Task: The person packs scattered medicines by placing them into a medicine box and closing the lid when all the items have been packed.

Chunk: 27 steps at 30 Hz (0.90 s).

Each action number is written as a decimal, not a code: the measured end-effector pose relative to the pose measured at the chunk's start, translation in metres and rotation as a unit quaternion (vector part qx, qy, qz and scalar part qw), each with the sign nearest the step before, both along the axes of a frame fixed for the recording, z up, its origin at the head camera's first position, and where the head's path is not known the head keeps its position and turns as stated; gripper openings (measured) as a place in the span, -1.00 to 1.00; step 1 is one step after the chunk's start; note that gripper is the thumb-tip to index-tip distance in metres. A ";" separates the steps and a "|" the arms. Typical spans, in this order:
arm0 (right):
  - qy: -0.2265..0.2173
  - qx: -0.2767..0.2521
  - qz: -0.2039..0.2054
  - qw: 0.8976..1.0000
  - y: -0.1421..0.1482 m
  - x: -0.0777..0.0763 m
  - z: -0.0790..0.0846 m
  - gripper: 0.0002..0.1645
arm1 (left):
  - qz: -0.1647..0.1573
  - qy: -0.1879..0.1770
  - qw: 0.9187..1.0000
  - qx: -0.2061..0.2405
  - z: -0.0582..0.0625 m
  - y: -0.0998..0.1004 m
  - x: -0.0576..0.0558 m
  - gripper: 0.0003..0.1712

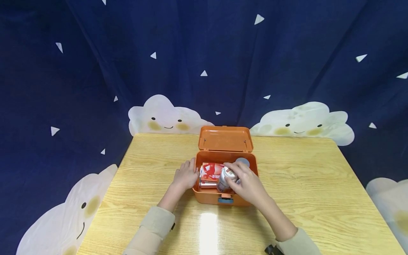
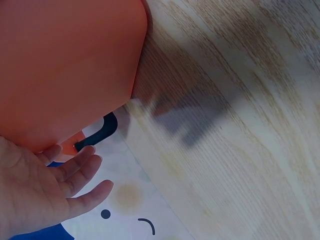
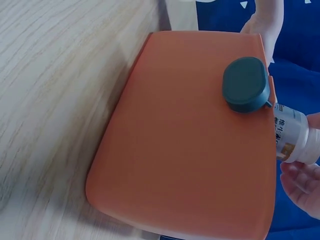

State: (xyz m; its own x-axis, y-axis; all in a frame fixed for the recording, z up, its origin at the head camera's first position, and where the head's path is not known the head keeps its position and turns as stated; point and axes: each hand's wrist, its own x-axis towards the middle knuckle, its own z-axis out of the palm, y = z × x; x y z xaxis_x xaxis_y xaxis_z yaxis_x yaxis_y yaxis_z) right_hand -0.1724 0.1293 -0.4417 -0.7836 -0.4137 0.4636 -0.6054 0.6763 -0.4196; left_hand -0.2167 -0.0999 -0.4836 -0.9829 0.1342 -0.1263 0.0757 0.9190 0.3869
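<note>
An orange lidded box [image 1: 207,197] stands on the table with its lid [image 1: 225,139] tipped back. My right hand [image 1: 250,184] grips a pill bottle [image 1: 227,174] by its white cap, with the bottle's lower part down inside the box. In the right wrist view the printed label of the pill bottle [image 3: 290,131] shows above the box's rim. My left hand [image 1: 185,175] rests at the box's left rim, its fingers loosely extended in the left wrist view; its thumb is hidden there. Red-and-white cartons [image 1: 211,172] lie inside the box, on the left.
A round grey-blue top [image 1: 243,162] shows in the box's back right corner, partly behind my right hand. A blue-grey latch [image 1: 225,200] sits on the box's front. Behind the wooden table [image 1: 306,177] hangs a dark blue curtain [image 1: 178,71] with clouds.
</note>
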 end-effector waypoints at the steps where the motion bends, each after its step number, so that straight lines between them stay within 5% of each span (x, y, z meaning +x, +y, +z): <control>1: -0.001 0.000 0.002 1.000 0.000 0.000 -0.001 -0.51 | -0.001 0.001 1.000 -0.001 0.000 0.000 0.000 -0.34; 27: -0.046 0.073 0.011 0.996 -0.008 -0.001 -0.020 -0.51 | 0.003 0.002 1.000 0.009 -0.002 0.000 0.001 -0.35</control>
State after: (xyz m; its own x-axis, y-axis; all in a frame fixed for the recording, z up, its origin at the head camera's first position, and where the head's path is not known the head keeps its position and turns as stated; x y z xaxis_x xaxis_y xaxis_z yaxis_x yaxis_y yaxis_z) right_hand -0.1736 0.1214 -0.4615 -0.8100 -0.4886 0.3244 -0.5841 0.7213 -0.3721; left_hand -0.2161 -0.0996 -0.4852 -0.9842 0.1302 -0.1204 0.0714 0.9123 0.4034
